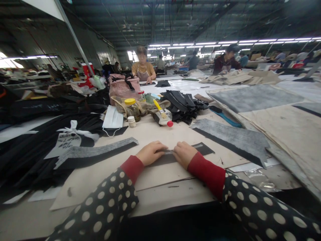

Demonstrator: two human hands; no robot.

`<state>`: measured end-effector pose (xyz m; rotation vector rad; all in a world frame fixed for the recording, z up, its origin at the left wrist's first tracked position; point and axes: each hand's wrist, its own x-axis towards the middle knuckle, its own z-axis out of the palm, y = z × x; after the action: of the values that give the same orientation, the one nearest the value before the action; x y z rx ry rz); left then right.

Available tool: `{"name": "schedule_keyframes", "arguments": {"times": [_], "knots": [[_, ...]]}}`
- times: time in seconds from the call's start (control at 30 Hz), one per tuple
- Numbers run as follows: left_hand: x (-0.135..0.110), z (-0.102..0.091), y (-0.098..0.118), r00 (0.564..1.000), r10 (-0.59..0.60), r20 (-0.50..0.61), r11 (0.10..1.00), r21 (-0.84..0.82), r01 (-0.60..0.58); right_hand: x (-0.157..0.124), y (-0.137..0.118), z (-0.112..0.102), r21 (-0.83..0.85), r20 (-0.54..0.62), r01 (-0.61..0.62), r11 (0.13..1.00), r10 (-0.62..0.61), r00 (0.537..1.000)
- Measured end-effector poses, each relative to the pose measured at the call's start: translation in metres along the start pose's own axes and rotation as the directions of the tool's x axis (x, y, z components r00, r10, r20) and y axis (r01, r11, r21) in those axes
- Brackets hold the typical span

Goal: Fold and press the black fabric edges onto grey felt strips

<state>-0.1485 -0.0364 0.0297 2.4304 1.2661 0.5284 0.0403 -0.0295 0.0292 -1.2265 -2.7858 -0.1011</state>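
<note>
Both my hands rest on a narrow dark grey strip of material [200, 148] lying flat on the beige work board [160, 134]. My left hand [150, 152] has its fingers curled and pressed down on the strip's left part. My right hand [185, 154] is curled the same way, pinching the strip close beside the left hand. The strip's right end sticks out past my right hand. A longer grey and black strip [95, 154] lies to the left of my hands.
Behind my hands stand a yellow-lidded jar [132, 108], a small white bottle [131, 122], a glue pot with a yellow brush [163, 115], a face mask [112, 117] and a pink bag [122, 87]. Black pieces [183, 103] are piled nearby. Grey sheets [233, 135] lie right. Other people work at far tables.
</note>
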Motion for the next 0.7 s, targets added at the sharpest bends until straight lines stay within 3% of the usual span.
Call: {"name": "schedule_keyframes", "arguments": {"times": [0.13,0.43,0.6,0.7], "knots": [[-0.015,-0.009,-0.007,0.986,-0.163,-0.023,0.982,-0.101,0.16,0.001,0.0,0.001,0.077,-0.009,-0.054,0.996,0.055,0.998],[-0.016,0.001,-0.006,0.956,-0.268,-0.119,0.952,-0.183,0.244,0.02,-0.003,0.008,0.348,-0.006,0.055,0.936,-0.057,0.998],[-0.015,0.005,-0.007,0.968,-0.208,-0.144,0.972,-0.14,0.188,0.017,-0.015,0.003,0.165,0.041,0.099,0.981,-0.108,0.993],[-0.017,-0.003,-0.011,0.989,-0.132,-0.072,0.984,-0.133,0.121,0.017,-0.024,-0.001,0.035,0.07,0.104,0.994,-0.106,0.992]]}}
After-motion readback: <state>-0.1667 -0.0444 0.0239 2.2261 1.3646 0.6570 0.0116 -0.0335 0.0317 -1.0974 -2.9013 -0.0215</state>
